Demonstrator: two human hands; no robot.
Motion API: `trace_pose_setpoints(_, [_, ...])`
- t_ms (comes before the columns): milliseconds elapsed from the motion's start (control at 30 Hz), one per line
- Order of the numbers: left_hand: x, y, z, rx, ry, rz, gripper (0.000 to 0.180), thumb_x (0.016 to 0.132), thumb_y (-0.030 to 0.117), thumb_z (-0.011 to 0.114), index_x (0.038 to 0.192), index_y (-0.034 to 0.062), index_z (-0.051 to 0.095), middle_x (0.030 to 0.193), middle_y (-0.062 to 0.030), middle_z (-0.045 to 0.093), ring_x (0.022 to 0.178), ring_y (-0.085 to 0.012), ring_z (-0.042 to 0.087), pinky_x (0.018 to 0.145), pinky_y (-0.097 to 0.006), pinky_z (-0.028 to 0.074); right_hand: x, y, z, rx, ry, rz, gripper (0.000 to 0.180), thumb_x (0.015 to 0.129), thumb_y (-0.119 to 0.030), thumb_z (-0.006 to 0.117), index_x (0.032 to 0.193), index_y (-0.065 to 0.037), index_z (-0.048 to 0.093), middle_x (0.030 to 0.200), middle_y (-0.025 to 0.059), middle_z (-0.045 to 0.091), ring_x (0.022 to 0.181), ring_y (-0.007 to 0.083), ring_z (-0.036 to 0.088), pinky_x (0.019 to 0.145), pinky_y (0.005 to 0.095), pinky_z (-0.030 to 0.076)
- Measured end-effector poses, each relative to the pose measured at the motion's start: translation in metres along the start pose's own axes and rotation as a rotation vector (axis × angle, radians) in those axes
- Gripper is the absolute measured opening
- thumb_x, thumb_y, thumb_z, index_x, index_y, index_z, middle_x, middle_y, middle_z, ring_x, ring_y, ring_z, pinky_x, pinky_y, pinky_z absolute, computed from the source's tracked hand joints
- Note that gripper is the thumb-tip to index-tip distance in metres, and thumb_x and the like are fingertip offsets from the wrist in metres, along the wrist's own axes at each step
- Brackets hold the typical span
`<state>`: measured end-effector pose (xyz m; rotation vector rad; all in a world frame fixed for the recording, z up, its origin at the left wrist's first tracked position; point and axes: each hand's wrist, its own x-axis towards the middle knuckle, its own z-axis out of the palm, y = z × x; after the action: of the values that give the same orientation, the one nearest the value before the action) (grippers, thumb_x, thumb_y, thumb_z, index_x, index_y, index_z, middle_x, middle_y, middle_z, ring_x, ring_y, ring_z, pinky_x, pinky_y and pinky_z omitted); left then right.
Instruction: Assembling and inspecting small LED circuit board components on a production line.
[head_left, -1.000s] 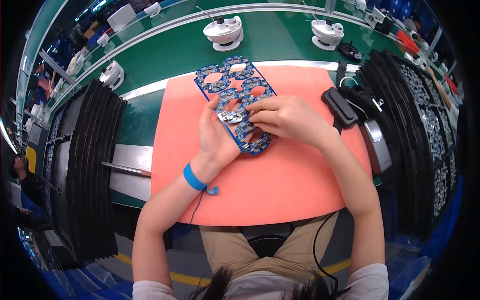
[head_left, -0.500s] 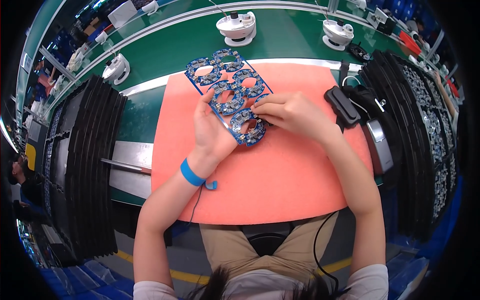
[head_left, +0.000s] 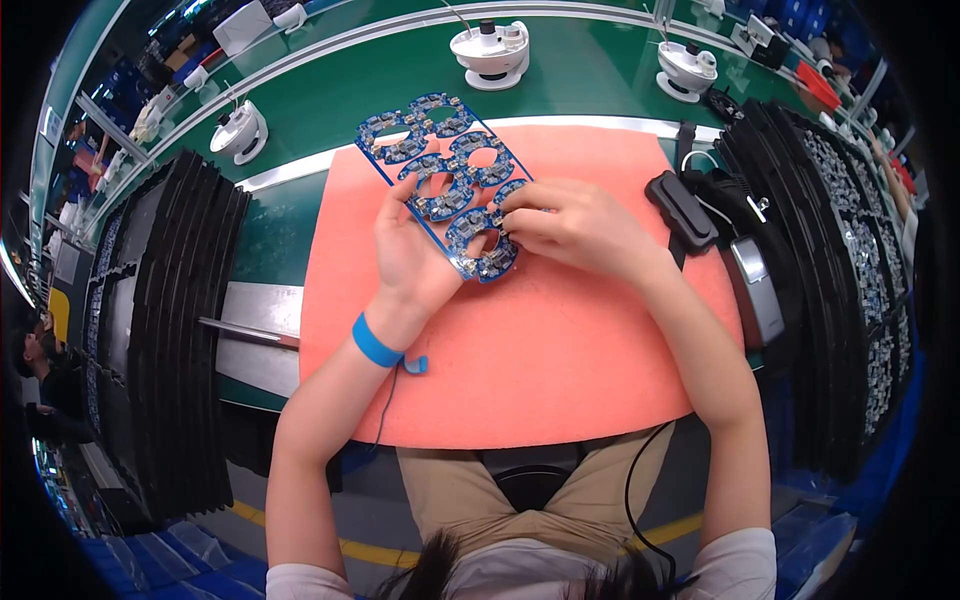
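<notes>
Tilted above the pink mat is a blue circuit board panel [head_left: 444, 203] made of several ring-shaped boards with large round holes, joined within a thin frame. My left hand [head_left: 415, 255] supports it from below and along its left edge, the thumb on the rim and fingers partly hidden beneath. A blue wrist strap [head_left: 376, 341] with a thin cord circles my left wrist. My right hand [head_left: 575, 225] is closed in a pinch at the panel's near right ring. Its fingertips cover that spot, so any small part between them cannot be seen.
The pink mat [head_left: 520, 370] covers the bench. Stacked black trays stand left [head_left: 175, 330] and right [head_left: 800, 290], the right ones holding boards. Near the mat's right edge lie a black case [head_left: 683, 212] and a grey metallic device [head_left: 757, 285]. White domed devices [head_left: 490, 55] sit on the green belt [head_left: 370, 75].
Both hands have shifted the panel slightly left and toward the far side. My right fingers stay at its right edge. The white devices on the green belt have moved a little to the right.
</notes>
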<state>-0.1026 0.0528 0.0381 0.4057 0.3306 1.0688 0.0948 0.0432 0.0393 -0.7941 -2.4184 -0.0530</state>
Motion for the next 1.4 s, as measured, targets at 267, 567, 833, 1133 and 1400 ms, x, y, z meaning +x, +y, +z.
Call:
trace_pose_setpoints(267, [-0.002,0.004,-0.005,0.003,-0.025,-0.013,0.038,0.090,0.029,0.040,0.127,0.0249,0.048,0.112,-0.0023,0.057,0.102,-0.0229,0.057,0.082,-0.045,0.047,0.003,-0.002,0.007,0.229,0.021,0.085,0.018,0.072,-0.002,0.066,0.089,-0.004,0.061,0.094,0.0059,0.061,0.087,0.0241,0.061,0.074,0.0339,0.051])
trace_pose_setpoints(567, [-0.004,0.005,-0.001,0.047,-0.009,-0.009,0.040,0.089,0.029,0.043,0.129,0.0264,0.046,0.113,-0.0017,0.056,0.102,-0.0229,0.057,0.079,-0.044,0.047,0.000,0.009,0.007,0.195,0.047,0.105,0.016,0.073,-0.001,0.064,0.089,-0.002,0.061,0.090,0.0085,0.062,0.082,0.0245,0.062,0.071,0.0326,0.051])
trace_pose_setpoints(833, [-0.003,0.005,-0.001,0.065,-0.036,-0.006,0.041,0.088,0.029,0.045,0.129,0.0270,0.045,0.111,-0.0009,0.056,0.102,-0.0212,0.057,0.074,-0.042,0.048,0.001,0.003,0.008,0.079,0.022,0.150,0.014,0.074,-0.002,0.063,0.087,-0.004,0.058,0.088,0.0072,0.062,0.080,0.0242,0.062,0.069,0.0325,0.051])
trace_pose_setpoints(1133, [-0.002,0.004,-0.003,0.018,-0.064,-0.022,0.042,0.090,0.028,0.042,0.132,0.0274,0.043,0.115,-0.0019,0.055,0.104,-0.0238,0.056,0.078,-0.044,0.047,-0.001,0.006,0.008,0.001,0.068,0.048,0.015,0.074,-0.003,0.063,0.088,-0.004,0.058,0.089,0.0066,0.061,0.079,0.0244,0.062,0.067,0.0328,0.051])
trace_pose_setpoints(1400, [0.000,0.007,-0.009,0.000,-0.129,-0.029,0.042,0.091,0.027,0.040,0.133,0.0266,0.042,0.120,-0.0057,0.054,0.107,-0.0259,0.055,0.084,-0.047,0.046,0.000,0.006,0.002,0.182,-0.003,0.187,0.015,0.073,-0.002,0.062,0.087,-0.005,0.058,0.091,0.0055,0.060,0.080,0.0240,0.061,0.069,0.0338,0.051])
